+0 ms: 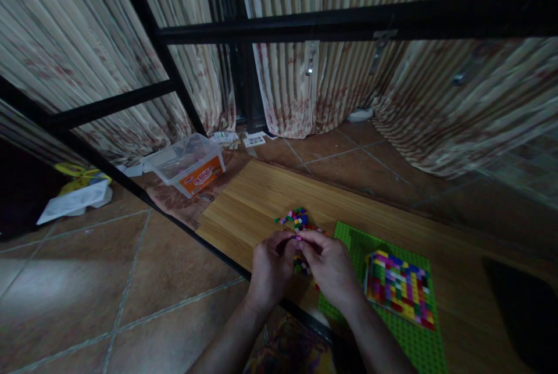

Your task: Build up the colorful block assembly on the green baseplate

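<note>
Striped curtains [288, 89] hang far ahead of the hands, the biggest things here. Under the hands is a long wooden table [248, 196]. To the right of the hands, flat on the table, is a green studded baseplate [403, 333]. Ahead and to the left of the hands, well away, sits a see-through plastic box [192, 179] with an orange label.

The left hand [272, 266] and the right hand [333, 269] come together, tip to tip. Both have thumb and finger close, with hardly any gap. The right one pinches a tiny pink brick. The left one meets it from the other side, but I cannot tell if it grips that brick too, or a dark bit next to it.

Just right of the right hand, on the baseplate, is a flat block of toy bricks [399, 287] in many colors. Loose bricks [300, 220] lie in a heap just ahead of the fingers and under them.

Smallest is the pink brick [299, 238], right between the fingertips. To handle it well, I think: hold it by its sides, keep the studs straight, press softly and evenly, and stay low over the heap so a slip does no harm.
</note>
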A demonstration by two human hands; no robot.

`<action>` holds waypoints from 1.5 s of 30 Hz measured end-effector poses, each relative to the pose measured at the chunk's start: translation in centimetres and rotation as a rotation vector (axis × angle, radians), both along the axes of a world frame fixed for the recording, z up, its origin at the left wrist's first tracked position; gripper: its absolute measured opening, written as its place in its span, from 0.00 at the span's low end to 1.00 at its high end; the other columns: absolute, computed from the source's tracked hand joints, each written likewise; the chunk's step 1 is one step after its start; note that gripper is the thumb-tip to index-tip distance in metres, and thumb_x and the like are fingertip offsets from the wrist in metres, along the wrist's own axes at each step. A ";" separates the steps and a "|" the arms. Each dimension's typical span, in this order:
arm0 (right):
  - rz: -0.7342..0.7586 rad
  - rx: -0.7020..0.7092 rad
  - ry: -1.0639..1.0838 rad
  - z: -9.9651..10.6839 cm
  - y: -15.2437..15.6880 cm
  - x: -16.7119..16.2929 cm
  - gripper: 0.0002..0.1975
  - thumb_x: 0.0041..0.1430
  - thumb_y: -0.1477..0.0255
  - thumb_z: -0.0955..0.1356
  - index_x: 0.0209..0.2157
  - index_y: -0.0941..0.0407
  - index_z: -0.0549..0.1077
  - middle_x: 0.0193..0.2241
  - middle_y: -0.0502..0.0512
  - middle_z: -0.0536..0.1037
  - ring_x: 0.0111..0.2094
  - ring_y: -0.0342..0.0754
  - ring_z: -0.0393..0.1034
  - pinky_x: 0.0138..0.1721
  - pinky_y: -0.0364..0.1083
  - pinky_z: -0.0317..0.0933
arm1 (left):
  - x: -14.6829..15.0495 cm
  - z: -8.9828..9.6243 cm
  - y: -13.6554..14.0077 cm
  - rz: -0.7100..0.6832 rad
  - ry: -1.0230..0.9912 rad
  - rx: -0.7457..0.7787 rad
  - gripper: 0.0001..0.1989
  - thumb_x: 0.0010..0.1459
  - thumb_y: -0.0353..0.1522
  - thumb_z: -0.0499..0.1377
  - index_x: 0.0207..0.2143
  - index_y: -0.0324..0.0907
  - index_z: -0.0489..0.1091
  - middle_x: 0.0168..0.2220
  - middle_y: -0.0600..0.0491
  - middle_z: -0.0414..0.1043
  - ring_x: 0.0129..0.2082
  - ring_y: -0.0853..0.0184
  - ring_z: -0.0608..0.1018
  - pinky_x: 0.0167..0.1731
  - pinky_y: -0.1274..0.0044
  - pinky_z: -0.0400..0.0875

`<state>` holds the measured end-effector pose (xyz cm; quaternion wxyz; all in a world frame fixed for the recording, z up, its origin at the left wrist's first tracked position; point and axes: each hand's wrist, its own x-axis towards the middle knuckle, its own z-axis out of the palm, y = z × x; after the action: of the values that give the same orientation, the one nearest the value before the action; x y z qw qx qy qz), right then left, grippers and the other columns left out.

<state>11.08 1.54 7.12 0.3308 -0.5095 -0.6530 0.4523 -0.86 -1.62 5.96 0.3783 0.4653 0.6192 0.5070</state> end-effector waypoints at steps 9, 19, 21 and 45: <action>-0.157 0.072 -0.065 -0.8 0.0 -0.2 0.13 0.56 0.67 0.64 0.39 0.53 0.77 0.35 0.54 0.81 0.36 0.48 0.76 0.40 0.45 0.67 | -0.1 -0.9 0.7 0.036 0.027 -0.004 0.08 0.56 0.33 0.57 0.35 0.41 0.75 0.29 0.53 0.77 0.28 0.68 0.78 0.28 0.81 0.70; -0.217 0.229 -0.496 -1.8 3.5 1.9 0.16 0.60 0.74 0.60 0.46 0.57 0.74 0.40 0.58 0.80 0.41 0.48 0.75 0.45 0.47 0.65 | -3.0 -1.2 3.2 -0.046 0.419 -0.012 0.11 0.58 0.30 0.53 0.38 0.41 0.75 0.32 0.52 0.77 0.32 0.67 0.78 0.35 0.78 0.70; -0.197 0.239 -0.578 -2.0 4.3 1.8 0.16 0.59 0.76 0.61 0.46 0.56 0.74 0.39 0.57 0.80 0.41 0.48 0.75 0.44 0.46 0.64 | -3.1 -0.8 4.0 -0.091 0.565 0.020 0.11 0.59 0.29 0.52 0.37 0.42 0.75 0.34 0.51 0.77 0.34 0.67 0.77 0.38 0.77 0.69; -0.050 0.182 -0.613 -2.4 5.7 1.8 0.16 0.60 0.76 0.60 0.41 0.53 0.77 0.39 0.54 0.80 0.40 0.48 0.75 0.42 0.44 0.63 | -4.7 -2.2 4.6 -0.027 0.587 0.070 0.16 0.57 0.25 0.51 0.47 0.39 0.70 0.46 0.46 0.73 0.47 0.63 0.75 0.50 0.71 0.69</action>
<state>12.84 7.28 4.68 0.1736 -0.6063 -0.7473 0.2092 -5.56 2.95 3.79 0.1734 0.6130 0.6780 0.3668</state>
